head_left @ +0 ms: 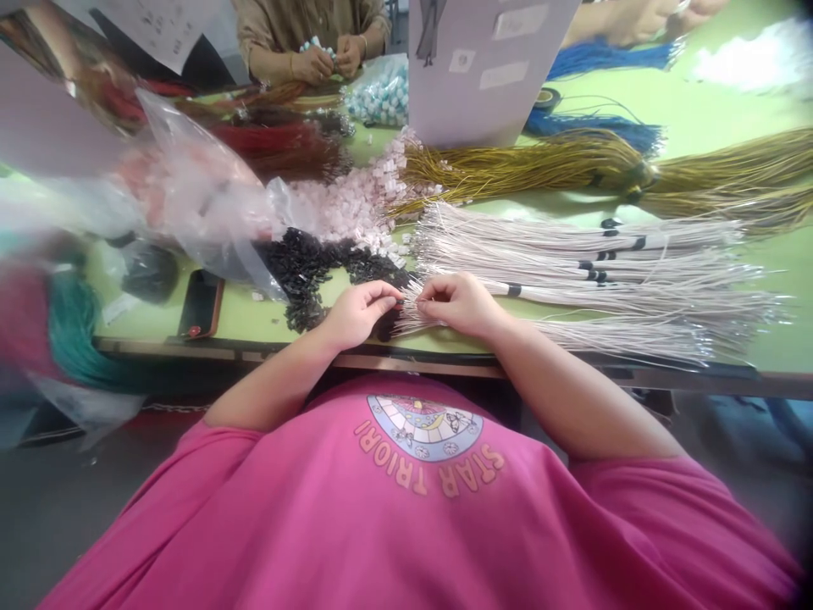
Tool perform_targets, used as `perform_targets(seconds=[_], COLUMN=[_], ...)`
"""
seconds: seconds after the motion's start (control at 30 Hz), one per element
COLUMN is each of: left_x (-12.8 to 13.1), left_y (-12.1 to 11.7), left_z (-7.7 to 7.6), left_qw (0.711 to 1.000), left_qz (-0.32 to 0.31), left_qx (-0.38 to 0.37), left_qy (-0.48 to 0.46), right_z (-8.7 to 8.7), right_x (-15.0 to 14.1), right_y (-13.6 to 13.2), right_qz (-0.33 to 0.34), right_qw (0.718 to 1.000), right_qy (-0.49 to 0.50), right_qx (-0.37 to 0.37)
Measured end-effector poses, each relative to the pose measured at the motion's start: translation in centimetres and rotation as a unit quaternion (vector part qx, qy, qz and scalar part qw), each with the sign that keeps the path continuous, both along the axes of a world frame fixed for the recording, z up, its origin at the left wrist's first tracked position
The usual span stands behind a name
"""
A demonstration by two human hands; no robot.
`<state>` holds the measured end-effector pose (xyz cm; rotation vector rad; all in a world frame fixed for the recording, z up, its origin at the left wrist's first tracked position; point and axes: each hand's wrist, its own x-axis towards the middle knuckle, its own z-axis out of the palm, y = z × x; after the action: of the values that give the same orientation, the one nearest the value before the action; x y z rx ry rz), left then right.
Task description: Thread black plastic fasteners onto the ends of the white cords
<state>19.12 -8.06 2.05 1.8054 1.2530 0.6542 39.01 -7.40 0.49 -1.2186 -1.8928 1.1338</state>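
Observation:
My left hand [361, 315] is closed in a pinch, thumb against forefinger, at the edge of a pile of small black plastic connector housings [298, 275]. A tiny dark piece seems to be at its fingertips, too small to make out. Close by on the right, my right hand [462, 303] pinches the end of a white wire over the left ends of a wire bundle [572, 337]. Its other fingers are curled in. More bundles of white wires [539, 241], bound with black tape, lie beyond and to the right of this hand.
Pale pink connector housings [343, 199] are heaped behind the black ones, beside clear plastic bags [209, 203]. A phone [201, 303] lies left. Yellow wires [539, 165] stretch across behind a grey-white partition's [483, 76] foot. A co-worker's hands [330, 61] work opposite.

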Motion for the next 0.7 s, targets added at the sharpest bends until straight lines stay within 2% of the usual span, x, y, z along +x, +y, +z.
perform_targets(seconds=[0.37, 0.5, 0.7], left_x=[0.15, 0.42, 0.69], left_y=[-0.09, -0.21, -0.2], left_z=[-0.06, -0.17, -0.58], left_qw=[1.0, 0.997, 0.989], left_qz=[0.003, -0.003, -0.051], left_qx=[0.009, 0.061, 0.118], left_qy=[0.016, 0.046, 0.072], right_z=[-0.25, -0.17, -0.5], right_x=[-0.4, -0.47, -0.53], right_y=[-0.25, -0.32, -0.35], right_qz=[-0.008, -0.005, 0.012], right_qw=[0.998, 0.997, 0.995], right_qy=[-0.022, -0.035, -0.035], right_qx=[0.054, 0.075, 0.096])
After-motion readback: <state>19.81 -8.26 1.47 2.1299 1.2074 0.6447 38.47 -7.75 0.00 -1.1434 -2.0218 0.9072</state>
